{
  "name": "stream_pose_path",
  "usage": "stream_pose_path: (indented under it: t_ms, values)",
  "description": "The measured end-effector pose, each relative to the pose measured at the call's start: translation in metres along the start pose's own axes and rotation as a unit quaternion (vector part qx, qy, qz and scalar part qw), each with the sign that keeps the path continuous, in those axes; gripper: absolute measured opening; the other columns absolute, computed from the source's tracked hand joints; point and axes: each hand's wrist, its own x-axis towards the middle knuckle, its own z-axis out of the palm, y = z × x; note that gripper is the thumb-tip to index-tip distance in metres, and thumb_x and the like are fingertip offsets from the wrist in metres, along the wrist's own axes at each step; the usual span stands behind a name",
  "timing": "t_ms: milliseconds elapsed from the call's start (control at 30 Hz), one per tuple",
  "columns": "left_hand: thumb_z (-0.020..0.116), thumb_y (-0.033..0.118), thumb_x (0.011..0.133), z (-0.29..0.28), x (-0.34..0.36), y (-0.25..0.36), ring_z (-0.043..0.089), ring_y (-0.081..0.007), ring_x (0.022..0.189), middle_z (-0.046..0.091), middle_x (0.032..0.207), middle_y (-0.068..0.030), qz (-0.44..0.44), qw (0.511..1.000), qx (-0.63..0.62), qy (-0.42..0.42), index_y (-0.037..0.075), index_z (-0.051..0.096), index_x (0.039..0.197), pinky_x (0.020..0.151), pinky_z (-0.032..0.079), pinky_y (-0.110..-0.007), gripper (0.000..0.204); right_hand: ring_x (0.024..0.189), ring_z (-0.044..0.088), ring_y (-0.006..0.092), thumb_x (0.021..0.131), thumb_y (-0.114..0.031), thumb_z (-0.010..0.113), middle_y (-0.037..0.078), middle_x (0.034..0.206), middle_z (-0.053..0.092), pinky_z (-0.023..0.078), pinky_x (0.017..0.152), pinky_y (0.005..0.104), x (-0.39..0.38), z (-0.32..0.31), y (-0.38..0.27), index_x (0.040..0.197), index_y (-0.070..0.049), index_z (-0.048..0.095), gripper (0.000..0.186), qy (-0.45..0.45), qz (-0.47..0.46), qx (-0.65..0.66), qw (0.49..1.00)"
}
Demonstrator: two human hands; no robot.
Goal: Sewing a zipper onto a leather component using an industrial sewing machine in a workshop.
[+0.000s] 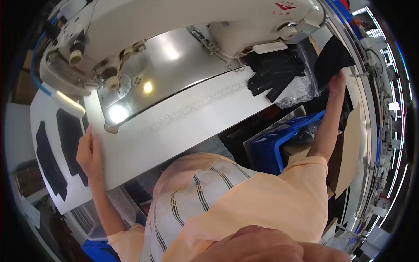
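Note:
At the far right, my right hand (337, 83) grips the lower edge of a black fabric piece (332, 59), which is raised beyond the table's right end. My left hand (89, 157) rests at the left of the white table (187, 120), fingers stretched out and holding nothing. It lies beside a dark fabric panel (70, 137), touching or nearly touching its edge. Farther left is a narrower dark fabric panel (49, 161). A sewing machine (174, 17) spans the back of the table, its needle area ahead of my left hand.
A stack of black fabric strips (275, 67) and a clear plastic bag (301, 89) lie at the table's right end. Below stand a blue crate (270, 150) and a cardboard box (349, 153). A lit lamp (70, 104) hangs at left; a white basket (83, 218) sits beneath.

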Motion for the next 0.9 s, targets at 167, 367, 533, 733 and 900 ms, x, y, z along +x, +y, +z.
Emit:
stream_pose_path:
  t_ms: [167, 367, 533, 733, 900]
  values:
    - [0.073, -0.003, 0.076, 0.015, 0.003, 0.083, 0.062, -0.0224, 0.088, 0.061, 0.109, -0.0110, 0.126, 0.992, 0.010, -0.013, 0.002, 0.065, 0.119, 0.079, 0.050, -0.031, 0.044, 0.076, 0.061, 0.0106, 0.088, -0.003, 0.063, 0.004, 0.092, 0.069, 0.048, 0.070, 0.0261, -0.144, 0.249, 0.019, 0.096, -0.001, 0.067, 0.009, -0.337, -0.106, -0.359, 0.864]
    - [0.060, -0.001, 0.080, 0.012, -0.009, 0.089, 0.057, -0.0227, 0.114, 0.059, 0.127, -0.0044, 0.163, 0.982, 0.028, -0.087, 0.009, 0.062, 0.122, 0.105, 0.037, -0.049, 0.043, 0.082, 0.061, 0.0277, 0.079, -0.007, 0.071, 0.009, 0.086, 0.062, 0.051, 0.068, 0.0355, -0.265, 0.409, 0.106, 0.092, -0.004, 0.065, 0.015, -0.508, -0.368, -0.317, 0.711]
    - [0.064, 0.010, 0.084, -0.010, -0.039, 0.063, 0.051, -0.0227, 0.127, 0.055, 0.136, -0.0040, 0.111, 0.970, 0.037, -0.212, 0.010, 0.060, 0.124, 0.112, 0.025, -0.050, 0.040, 0.100, 0.061, 0.0314, 0.078, -0.017, 0.076, 0.011, 0.115, 0.063, 0.053, 0.082, 0.0363, -0.253, 0.387, 0.103, 0.110, -0.004, 0.065, 0.036, -0.558, -0.299, -0.290, 0.718]
    - [0.075, 0.025, 0.076, -0.017, -0.069, 0.062, 0.054, -0.0229, 0.124, 0.060, 0.131, -0.0049, 0.149, 0.972, 0.026, -0.182, 0.012, 0.064, 0.115, 0.114, 0.022, -0.050, 0.042, 0.115, 0.058, 0.0315, 0.067, -0.015, 0.078, 0.011, 0.126, 0.062, 0.051, 0.093, 0.0389, -0.283, 0.318, 0.093, 0.114, -0.002, 0.065, 0.050, -0.560, -0.394, -0.371, 0.627]
    - [0.075, 0.015, 0.077, -0.017, -0.070, 0.066, 0.062, -0.0234, 0.111, 0.068, 0.114, -0.0060, 0.156, 0.980, -0.040, -0.119, 0.006, 0.070, 0.098, 0.103, 0.039, -0.042, 0.023, 0.107, 0.062, 0.0288, 0.073, -0.005, 0.071, 0.008, 0.111, 0.069, 0.051, 0.087, 0.0368, -0.273, 0.322, 0.087, 0.100, -0.004, 0.070, 0.027, -0.562, -0.389, -0.336, 0.648]
